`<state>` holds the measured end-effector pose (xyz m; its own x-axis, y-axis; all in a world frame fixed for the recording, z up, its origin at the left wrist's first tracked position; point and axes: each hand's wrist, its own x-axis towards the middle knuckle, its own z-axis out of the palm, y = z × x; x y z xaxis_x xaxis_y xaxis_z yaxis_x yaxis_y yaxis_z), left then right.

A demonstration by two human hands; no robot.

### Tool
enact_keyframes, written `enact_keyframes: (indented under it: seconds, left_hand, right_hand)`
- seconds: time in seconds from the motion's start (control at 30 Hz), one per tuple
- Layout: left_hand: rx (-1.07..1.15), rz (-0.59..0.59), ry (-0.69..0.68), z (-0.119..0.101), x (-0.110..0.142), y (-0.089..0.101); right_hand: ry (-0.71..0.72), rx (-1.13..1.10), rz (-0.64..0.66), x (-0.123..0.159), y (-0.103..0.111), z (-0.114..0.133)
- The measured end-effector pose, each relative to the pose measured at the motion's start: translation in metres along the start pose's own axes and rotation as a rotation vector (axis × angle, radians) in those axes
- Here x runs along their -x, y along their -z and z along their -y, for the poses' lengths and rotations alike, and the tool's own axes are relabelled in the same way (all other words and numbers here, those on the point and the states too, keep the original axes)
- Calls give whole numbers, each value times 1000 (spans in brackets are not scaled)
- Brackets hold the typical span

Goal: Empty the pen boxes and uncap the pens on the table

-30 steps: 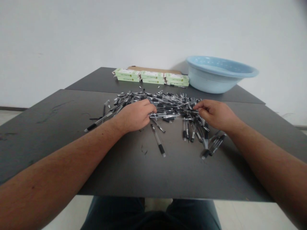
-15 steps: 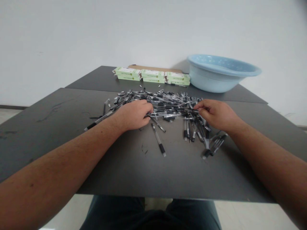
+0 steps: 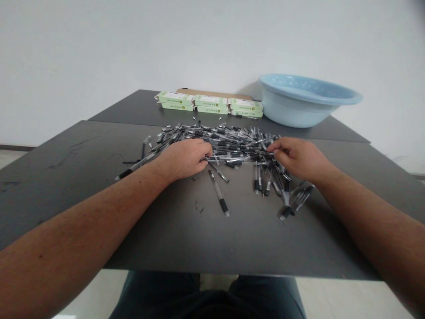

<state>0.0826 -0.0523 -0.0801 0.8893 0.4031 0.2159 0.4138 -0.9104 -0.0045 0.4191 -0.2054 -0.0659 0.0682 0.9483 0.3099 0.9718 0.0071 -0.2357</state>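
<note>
A broad heap of clear pens with black grips [image 3: 229, 144] lies across the middle of the table, many overlapping. At its near left side my left hand [image 3: 184, 159] is closed, with fingertips and thumb around pen ends in the heap; how many is hidden. On the right, my right hand [image 3: 299, 158] pinches the end of a pen between thumb and forefinger, its other fingers curled in. One loose pen [image 3: 219, 193] lies nearer the front, apart from the heap. Several more pens [image 3: 301, 200] fan out below my right hand.
Behind the heap, light green boxes [image 3: 212, 104] stand in three stacks, before a brown cardboard piece [image 3: 232, 95]. A light blue basin [image 3: 299, 108] stands at the back right. A seam crosses the dark grey table [image 3: 159, 239], which has dark marks on it.
My left hand has shifted slightly left and its fingers have drawn in at the pens. The right hand has stayed nearly in place. The view has moved slightly.
</note>
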Motion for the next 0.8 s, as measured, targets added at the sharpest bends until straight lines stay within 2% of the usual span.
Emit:
enact_keyframes:
  seconds: [0.37,0.8]
  left_hand:
    - [-38,-14,13,5,0,5]
    - [13,-158,100,12,1,16]
  right_hand:
    - [112,5,-12,0,-3,-5]
    - [140,8,8,-1,-5,-7]
